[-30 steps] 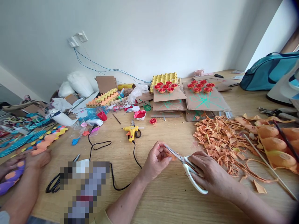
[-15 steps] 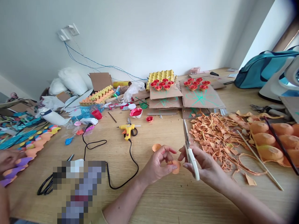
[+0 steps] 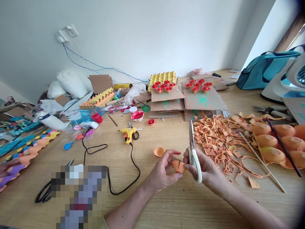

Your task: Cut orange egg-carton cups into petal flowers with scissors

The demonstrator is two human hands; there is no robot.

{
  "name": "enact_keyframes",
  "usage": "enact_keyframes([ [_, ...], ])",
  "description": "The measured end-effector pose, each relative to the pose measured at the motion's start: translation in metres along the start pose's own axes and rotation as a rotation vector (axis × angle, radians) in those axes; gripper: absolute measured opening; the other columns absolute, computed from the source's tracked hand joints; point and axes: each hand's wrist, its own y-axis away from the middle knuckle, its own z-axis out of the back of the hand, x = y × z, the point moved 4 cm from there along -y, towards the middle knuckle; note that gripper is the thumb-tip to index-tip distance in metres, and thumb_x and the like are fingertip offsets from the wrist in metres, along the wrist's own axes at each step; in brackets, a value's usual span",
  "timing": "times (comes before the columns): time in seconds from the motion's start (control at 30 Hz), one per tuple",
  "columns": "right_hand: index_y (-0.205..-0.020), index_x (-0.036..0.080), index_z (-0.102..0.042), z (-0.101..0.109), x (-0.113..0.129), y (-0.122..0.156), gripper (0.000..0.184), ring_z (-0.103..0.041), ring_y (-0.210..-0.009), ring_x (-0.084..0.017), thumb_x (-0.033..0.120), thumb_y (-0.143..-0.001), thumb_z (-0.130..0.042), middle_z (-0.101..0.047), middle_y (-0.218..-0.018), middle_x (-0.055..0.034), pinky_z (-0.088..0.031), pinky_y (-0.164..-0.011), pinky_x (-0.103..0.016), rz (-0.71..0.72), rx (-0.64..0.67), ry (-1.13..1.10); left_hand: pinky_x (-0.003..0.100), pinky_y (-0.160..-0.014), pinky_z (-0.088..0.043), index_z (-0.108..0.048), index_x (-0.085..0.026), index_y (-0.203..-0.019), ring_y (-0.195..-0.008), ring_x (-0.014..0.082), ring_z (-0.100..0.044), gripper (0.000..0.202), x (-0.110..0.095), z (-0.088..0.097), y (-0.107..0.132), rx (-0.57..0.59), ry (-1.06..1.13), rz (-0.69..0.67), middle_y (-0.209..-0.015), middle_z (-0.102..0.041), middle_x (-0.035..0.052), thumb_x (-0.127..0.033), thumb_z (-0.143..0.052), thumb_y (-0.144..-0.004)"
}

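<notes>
A small orange egg-carton cup [image 3: 176, 166] with a dark slit down its side sits between the thumb and fingers of my left hand [image 3: 160, 171]. My right hand [image 3: 207, 167] is wrapped around white-handled scissors [image 3: 196, 167], whose blades point away from me and look closed. The fingertips of that hand also reach the cup's right edge. On the table just beyond my left hand rests another orange cup [image 3: 159, 151], its hollow side up. Orange cut scraps [image 3: 214, 136] lie heaped to the right of the scissors.
A yellow glue gun [image 3: 129, 135] with a black cord lies left of centre. Red paper flowers [image 3: 205, 85] stand on cardboard sheets [image 3: 202, 101] at the back. An orange egg carton [image 3: 271, 156] and a thin stick [image 3: 262, 162] are at right. Another person's hand [image 3: 6, 163] shows at far left.
The cup has been tilted between my fingers, so its slit side now shows. My right fingertips have moved in to touch it. The scissors stay in my right hand.
</notes>
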Motion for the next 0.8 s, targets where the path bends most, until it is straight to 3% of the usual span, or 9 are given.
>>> enact_keyframes([
  [0.23, -0.101, 0.024, -0.053, -0.002, 0.001, 0.002, 0.029, -0.054, -0.074, -0.016, 0.048, -0.090, -0.065, -0.056, -0.085, 0.0004, -0.044, -0.060, -0.026, 0.013, -0.009, 0.057, 0.026, -0.075, -0.041, -0.055, -0.024, -0.121, -0.080, 0.0112, -0.051, 0.056, 0.000, 0.001, -0.002, -0.044, 0.240, 0.026, -0.089, -0.053, -0.0011, -0.032, -0.082, -0.073],
  [0.4, -0.097, 0.025, -0.053, -0.004, 0.005, 0.002, 0.025, -0.055, -0.075, -0.016, 0.045, -0.090, -0.065, -0.055, -0.083, 0.0006, -0.047, -0.063, -0.027, 0.085, -0.090, 0.133, 0.027, -0.079, -0.041, -0.054, -0.025, -0.125, -0.082, 0.0106, -0.053, 0.061, 0.004, -0.003, -0.002, -0.065, 0.290, 0.051, -0.089, -0.056, -0.0013, -0.026, -0.083, -0.072],
  [0.53, -0.094, 0.025, -0.052, -0.006, 0.003, 0.004, 0.023, -0.055, -0.076, -0.017, 0.043, -0.091, -0.064, -0.053, -0.083, 0.0011, -0.049, -0.065, -0.027, 0.122, -0.113, 0.171, 0.024, -0.073, -0.041, -0.055, -0.026, -0.122, -0.082, 0.0102, -0.055, 0.060, 0.008, -0.008, -0.003, -0.125, 0.406, 0.099, -0.091, -0.058, -0.0016, -0.023, -0.085, -0.070],
  [0.8, -0.106, 0.026, -0.050, 0.009, 0.004, 0.003, 0.022, -0.057, -0.083, -0.018, 0.039, -0.093, -0.062, -0.057, -0.091, -0.0008, -0.051, -0.073, -0.029, 0.165, -0.206, 0.248, 0.021, -0.071, -0.042, -0.057, -0.024, -0.118, -0.084, 0.0107, -0.063, 0.058, 0.006, -0.018, -0.025, -0.155, 0.593, 0.162, -0.095, -0.069, 0.0014, -0.018, -0.085, -0.068],
])
